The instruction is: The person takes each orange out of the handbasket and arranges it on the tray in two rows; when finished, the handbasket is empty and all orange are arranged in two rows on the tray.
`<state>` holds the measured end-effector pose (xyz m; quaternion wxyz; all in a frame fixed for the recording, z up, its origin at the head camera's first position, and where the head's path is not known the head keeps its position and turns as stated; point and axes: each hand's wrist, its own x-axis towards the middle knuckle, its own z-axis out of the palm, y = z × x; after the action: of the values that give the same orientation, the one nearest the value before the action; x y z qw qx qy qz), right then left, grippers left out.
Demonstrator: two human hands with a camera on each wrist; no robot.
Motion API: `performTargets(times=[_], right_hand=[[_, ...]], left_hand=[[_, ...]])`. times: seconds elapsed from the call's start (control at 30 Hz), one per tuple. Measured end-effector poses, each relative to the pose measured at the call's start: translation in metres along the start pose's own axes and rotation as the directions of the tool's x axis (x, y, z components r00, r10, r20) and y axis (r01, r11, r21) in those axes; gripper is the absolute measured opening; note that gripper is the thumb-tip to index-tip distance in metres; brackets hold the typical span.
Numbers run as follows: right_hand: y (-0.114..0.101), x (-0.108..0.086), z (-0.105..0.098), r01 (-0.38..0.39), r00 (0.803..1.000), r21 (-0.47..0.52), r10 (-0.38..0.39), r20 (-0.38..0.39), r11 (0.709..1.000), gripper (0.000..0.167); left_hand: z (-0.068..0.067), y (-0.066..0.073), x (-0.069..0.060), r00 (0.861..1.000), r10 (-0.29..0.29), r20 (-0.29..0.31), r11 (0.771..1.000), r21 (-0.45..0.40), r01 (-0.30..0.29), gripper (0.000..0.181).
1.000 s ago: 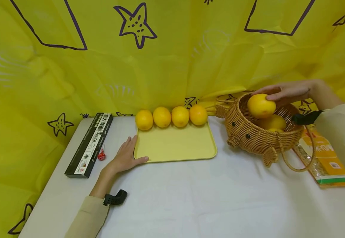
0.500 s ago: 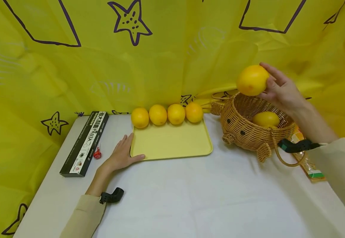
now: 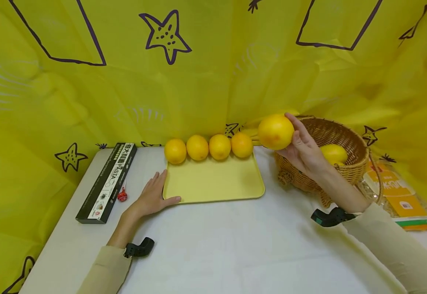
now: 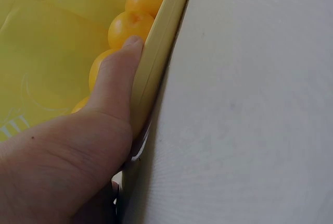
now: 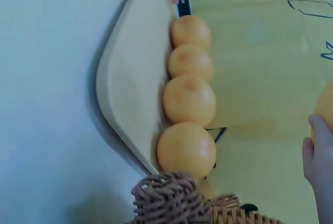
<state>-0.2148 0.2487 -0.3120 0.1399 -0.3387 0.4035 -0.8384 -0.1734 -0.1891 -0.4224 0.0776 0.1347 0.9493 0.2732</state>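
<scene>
In the head view, my right hand [image 3: 307, 157] holds an orange [image 3: 275, 131] in its fingers, raised in front of the wicker basket [image 3: 356, 169] and right of the tray. The right wrist view catches only part of this held orange [image 5: 327, 110] at its right edge. My left hand [image 3: 150, 199] rests at the near-left corner of the pale yellow tray [image 3: 215, 183], fingers along its left side and thumb at the front edge. Several oranges [image 3: 197, 148] form a row along the tray's far side. More yellow fruit [image 3: 334, 154] lies inside the basket, partly hidden by its rim.
A black-and-white pasta box [image 3: 106, 183] lies left of the tray, with a red lollipop [image 3: 122, 194] beside it. An orange-and-clear food packet [image 3: 401, 196] is right of the basket. A yellow patterned cloth [image 3: 206, 81] hangs behind the white table [image 3: 228, 245].
My right hand has lifted the orange out of the basket, then carried it left and down towards the tray's right end. The left hand stays at the tray corner.
</scene>
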Motion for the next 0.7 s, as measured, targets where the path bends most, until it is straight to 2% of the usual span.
performTargets(times=[0.13,0.23,0.3,0.37,0.43,0.53,0.6,0.7], right_hand=[[0.01,0.005,0.01,-0.041,0.997,0.02,0.042,-0.063,0.999,0.044],[0.017,0.012,0.022,-0.061,0.984,0.003,0.061,-0.166,0.998,0.049],[0.022,0.018,0.032,-0.079,0.968,-0.059,0.062,-0.245,0.995,0.052],[0.029,0.024,0.041,-0.126,0.945,-0.158,0.07,-0.32,0.979,0.051],[0.038,0.029,0.05,-0.205,0.926,-0.285,0.09,-0.367,0.936,0.051],[0.054,0.037,0.063,-0.325,0.91,-0.434,0.153,-0.385,0.841,0.061],[0.068,0.044,0.069,-0.359,0.915,-0.494,0.195,-0.353,0.791,0.07],[0.09,0.057,0.077,-0.351,0.934,-0.558,0.236,-0.27,0.752,0.078]], left_hand=[[0.0,-0.001,0.0,1.0,0.0,0.004,1.0,0.003,0.0,0.107],[-0.002,-0.002,-0.001,1.0,-0.003,0.006,1.0,0.007,0.003,0.107],[-0.003,-0.003,-0.001,1.0,-0.003,0.002,1.0,0.006,0.003,0.107],[-0.004,-0.004,-0.001,1.0,-0.003,-0.004,1.0,0.004,0.003,0.107],[-0.005,-0.004,-0.001,1.0,-0.003,-0.004,1.0,0.002,0.003,0.107],[-0.004,-0.003,-0.001,1.0,-0.002,0.005,1.0,0.001,0.002,0.108],[-0.003,-0.003,0.0,1.0,-0.001,0.01,1.0,0.003,0.001,0.108],[-0.001,-0.001,0.002,1.0,0.006,0.008,1.0,0.006,-0.006,0.107]])
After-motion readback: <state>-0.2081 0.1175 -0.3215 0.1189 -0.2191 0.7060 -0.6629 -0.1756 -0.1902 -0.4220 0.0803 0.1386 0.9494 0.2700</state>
